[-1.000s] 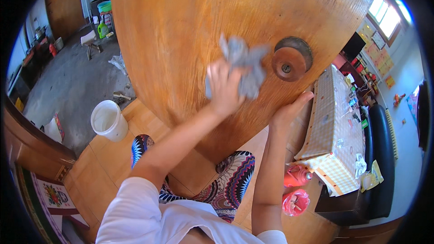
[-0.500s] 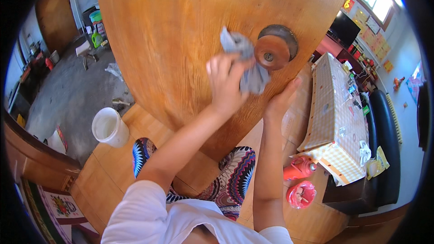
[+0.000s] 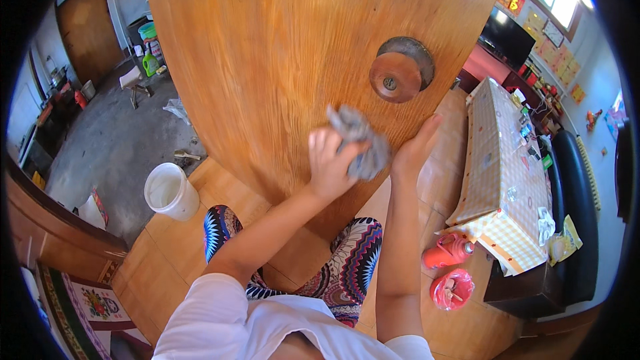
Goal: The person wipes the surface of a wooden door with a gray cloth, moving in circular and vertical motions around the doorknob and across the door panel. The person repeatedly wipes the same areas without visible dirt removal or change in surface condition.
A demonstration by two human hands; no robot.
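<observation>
A wooden door [image 3: 280, 40] with strong grain stands in front of me. Its round brown knob [image 3: 396, 77] sits near the right edge on a dark round plate. My left hand [image 3: 329, 165] presses a crumpled grey cloth [image 3: 364, 147] to the door, below and left of the knob; the cloth is a little blurred. My right hand [image 3: 415, 149] lies along the door's right edge, below the knob, its fingers stretched out and the palm against the edge.
A white bucket [image 3: 171, 191] stands on the tiles at left. At right are a red thermos [image 3: 448, 251], a red-lined bin [image 3: 452, 290], a table with a checked cloth [image 3: 483, 180] and a black sofa [image 3: 579, 213]. A green bottle [image 3: 150, 63] stands farther back at left.
My left hand has moved the cloth downward, from beside the knob to below it, leaving the knob uncovered. The right hand keeps its place on the door's edge.
</observation>
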